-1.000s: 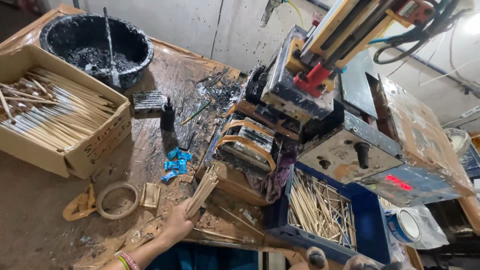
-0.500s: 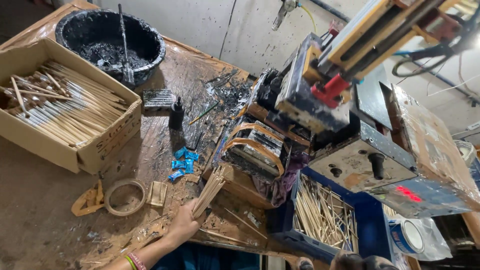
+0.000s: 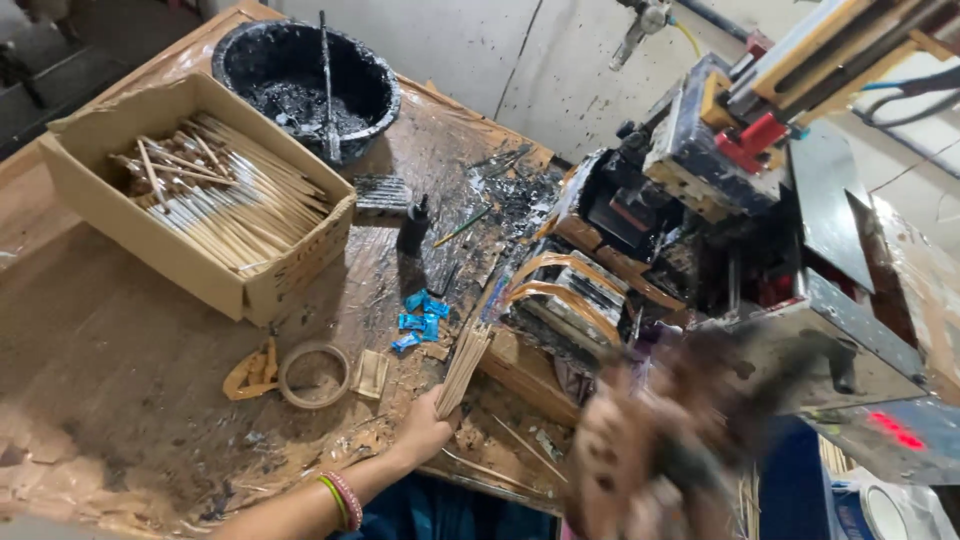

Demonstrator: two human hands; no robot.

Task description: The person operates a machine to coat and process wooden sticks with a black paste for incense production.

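My left hand (image 3: 425,430) is closed around the lower end of a bundle of thin wooden sticks (image 3: 465,365). The bundle rests tilted against the feed side of an ink-stained machine (image 3: 700,200). My right hand (image 3: 650,450) is raised close to the camera as a large blur at the lower right. Whether it grips anything is unclear. It covers the area in front of the machine. A cardboard box (image 3: 150,240) at the left holds several more wooden sticks (image 3: 220,195).
A black bucket (image 3: 300,70) with dark paint and a stirring rod stands at the back. On the stained table (image 3: 120,350) lie a tape ring (image 3: 315,375), blue scraps (image 3: 420,320) and a small black bottle (image 3: 412,225). The machine fills the right side.
My right hand has come up into view as a blur, hiding the blue crate of sticks seen earlier. The left hand stays on the stick bundle. The view has shifted slightly.
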